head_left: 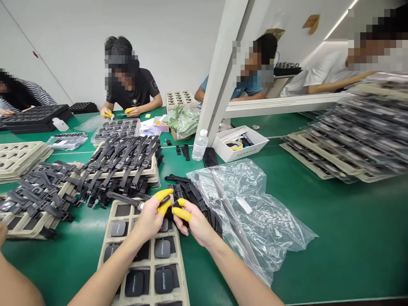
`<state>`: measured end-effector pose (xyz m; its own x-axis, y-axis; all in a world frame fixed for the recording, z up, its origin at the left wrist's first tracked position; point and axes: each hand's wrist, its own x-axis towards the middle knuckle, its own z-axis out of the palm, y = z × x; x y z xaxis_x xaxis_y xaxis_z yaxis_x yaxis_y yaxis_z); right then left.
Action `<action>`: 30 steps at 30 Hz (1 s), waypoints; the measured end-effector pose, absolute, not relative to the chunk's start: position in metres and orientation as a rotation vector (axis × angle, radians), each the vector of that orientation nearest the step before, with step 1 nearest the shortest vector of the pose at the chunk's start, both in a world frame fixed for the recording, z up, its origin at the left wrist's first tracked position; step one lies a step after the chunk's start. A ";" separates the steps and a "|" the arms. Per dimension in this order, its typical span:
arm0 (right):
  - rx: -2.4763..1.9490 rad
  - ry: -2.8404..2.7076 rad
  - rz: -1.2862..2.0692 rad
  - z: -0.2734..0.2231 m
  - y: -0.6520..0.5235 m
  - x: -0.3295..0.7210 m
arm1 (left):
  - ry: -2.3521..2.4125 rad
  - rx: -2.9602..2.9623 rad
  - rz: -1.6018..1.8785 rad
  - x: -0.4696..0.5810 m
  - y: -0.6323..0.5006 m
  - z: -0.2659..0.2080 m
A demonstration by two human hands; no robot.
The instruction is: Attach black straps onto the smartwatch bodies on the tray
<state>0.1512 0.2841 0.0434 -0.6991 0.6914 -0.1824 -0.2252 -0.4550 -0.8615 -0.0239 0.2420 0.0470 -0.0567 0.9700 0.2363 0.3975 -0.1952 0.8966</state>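
My left hand (153,212), with yellow finger cots, is closed on a small dark watch part above the far end of a beige tray (152,265). Close beside it, my right hand (193,219), also in yellow cots, pinches a black piece that looks like a watch strap end. The fingers hide most of both pieces. Square dark watch modules (163,280) sit in the tray's compartments below my wrists. A watch with a black strap (123,198) lies across the tray's far edge. Loose black straps (191,191) are heaped just beyond my right hand.
Trays piled with strapped watches (123,163) stand at left. A clear plastic bag (251,216) spreads at right, near a bottle (200,145) and a white box (239,144). Stacked trays (360,131) rise far right. Another person's arm (15,276) reaches in at lower left; co-workers sit opposite.
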 end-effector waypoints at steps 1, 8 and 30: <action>-0.697 -1.175 2.189 0.043 0.283 0.150 | 1.471 1.766 1.215 -0.026 0.242 0.042; -0.640 -1.188 2.273 0.041 0.278 0.152 | 1.359 2.143 1.043 -0.030 0.242 0.040; -0.723 -1.098 2.218 0.044 0.277 0.155 | 1.386 2.093 1.032 -0.028 0.240 0.053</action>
<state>0.1548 0.2769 0.0438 -0.7006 0.6795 -0.2177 -0.2391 -0.5111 -0.8256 -0.0279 0.2401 0.0529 0.2257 0.9098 0.3483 0.5942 -0.4119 0.6909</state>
